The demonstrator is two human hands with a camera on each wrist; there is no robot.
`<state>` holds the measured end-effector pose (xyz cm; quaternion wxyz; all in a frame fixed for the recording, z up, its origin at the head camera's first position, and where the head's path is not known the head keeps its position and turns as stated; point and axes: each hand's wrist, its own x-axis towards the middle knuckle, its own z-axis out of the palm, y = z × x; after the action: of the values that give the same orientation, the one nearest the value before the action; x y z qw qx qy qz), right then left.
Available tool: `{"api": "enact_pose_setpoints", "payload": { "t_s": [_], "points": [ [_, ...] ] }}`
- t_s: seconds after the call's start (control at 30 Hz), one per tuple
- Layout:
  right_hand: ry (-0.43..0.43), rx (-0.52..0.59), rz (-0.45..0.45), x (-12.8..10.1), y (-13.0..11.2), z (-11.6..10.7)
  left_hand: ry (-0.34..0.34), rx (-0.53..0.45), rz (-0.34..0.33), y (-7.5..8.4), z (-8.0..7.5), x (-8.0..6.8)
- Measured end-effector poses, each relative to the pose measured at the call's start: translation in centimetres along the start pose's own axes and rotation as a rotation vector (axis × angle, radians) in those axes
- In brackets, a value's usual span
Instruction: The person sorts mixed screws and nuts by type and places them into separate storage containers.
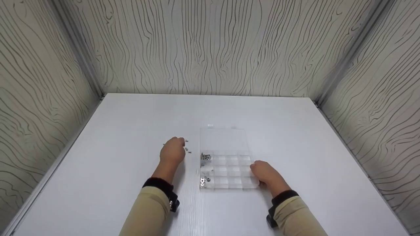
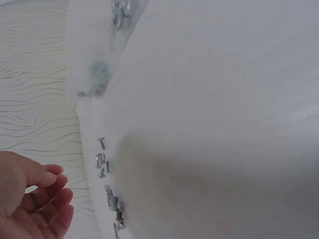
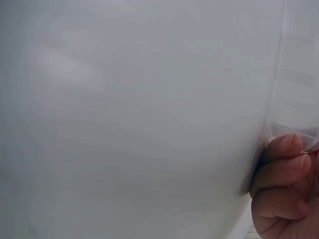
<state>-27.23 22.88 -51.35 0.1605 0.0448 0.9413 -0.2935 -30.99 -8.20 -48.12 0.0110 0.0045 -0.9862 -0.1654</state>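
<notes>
Loose screws [image 1: 187,149] lie on the white table [image 1: 131,124], a small scatter just left of the clear compartment box [image 1: 226,170], near its hinge line. In the left wrist view the same screws [image 2: 110,199] lie in a short row, apart from each other.

Left hand [image 1: 173,151] is right over the scatter, fingers [image 2: 50,196] loosely curled, tips close together but holding nothing I can see.

Right hand [image 1: 265,174] is at the box's near right corner; fingers [image 3: 281,167] curl against the clear edge and pinch it, steadying the box.

Box is open, lid [image 1: 223,139] laid flat away from the person. Left column holds metal hardware: screws [image 1: 205,158] in the far cell, washers or nuts [image 1: 205,180] in the near one. Other cells look empty.

Handling, my read: screws are tiny, light, hard, slick on the smooth table, likely to roll or skate. Best taken one at a time by thumb and forefinger tips across the shank. Box is light thin plastic, slides easily, so holding it by the corner makes sense.
</notes>
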Motion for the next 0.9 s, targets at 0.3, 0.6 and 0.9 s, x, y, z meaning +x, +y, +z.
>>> {"api": "enact_pose_setpoints", "payload": {
  "t_s": [0.3,0.6,0.9],
  "points": [
    [0.004,-0.024,-0.008,0.1,0.2,0.0,-0.057,0.038,-0.064,-3.2,0.5,0.1],
    [-0.001,0.001,-0.004,-0.2,0.0,0.0,-0.095,0.043,-0.099,-4.0,1.1,-0.3],
    [-0.010,-0.016,0.004,-0.2,-0.2,-0.1,-0.119,0.031,-0.145,-4.2,1.3,-0.6]
  ]
}}
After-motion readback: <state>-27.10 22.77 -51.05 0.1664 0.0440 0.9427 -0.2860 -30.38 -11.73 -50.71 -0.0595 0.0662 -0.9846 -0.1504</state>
